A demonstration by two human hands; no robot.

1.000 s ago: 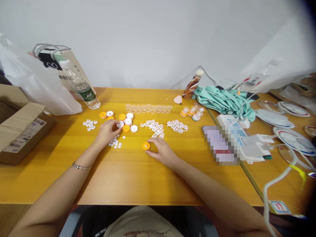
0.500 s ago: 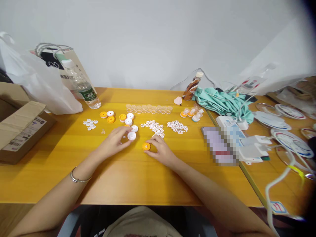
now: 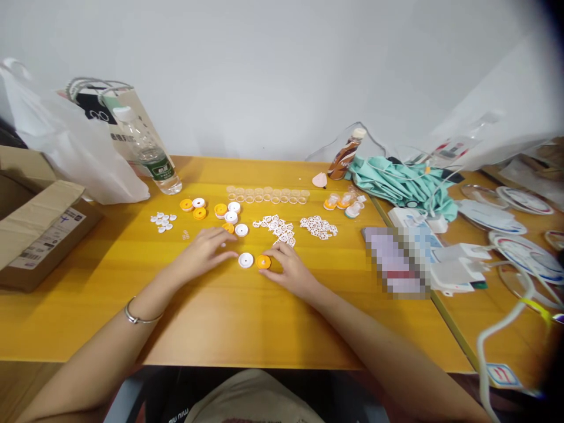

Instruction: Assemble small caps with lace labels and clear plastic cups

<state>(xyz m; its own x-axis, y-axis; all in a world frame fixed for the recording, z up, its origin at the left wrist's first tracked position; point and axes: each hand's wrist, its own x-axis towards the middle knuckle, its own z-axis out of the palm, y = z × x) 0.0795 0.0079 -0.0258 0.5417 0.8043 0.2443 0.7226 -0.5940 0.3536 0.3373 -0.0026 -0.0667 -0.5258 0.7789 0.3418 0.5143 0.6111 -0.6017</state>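
My left hand (image 3: 203,251) lies flat on the yellow table (image 3: 229,317), fingertips touching a white round cap (image 3: 245,259). Right beside that cap sits an orange round cap (image 3: 263,262), which my right hand (image 3: 291,271) holds at its edge with the fingertips. Behind my hands lie more orange and white caps (image 3: 220,212), a pile of small white discs (image 3: 162,221), two heaps of white lattice pieces (image 3: 278,227) and a row of clear small cups (image 3: 267,194).
An open cardboard box (image 3: 35,229) sits at the left edge, with a white plastic bag (image 3: 74,158) and a water bottle (image 3: 152,158) behind it. A brown drink bottle (image 3: 344,155), teal cloth (image 3: 400,183), packets and round plates (image 3: 524,252) crowd the right side.
My left hand came away from the cap cluster toward me, sliding a white cap across the table to rest beside the orange cap. My right hand stayed on the orange cap.
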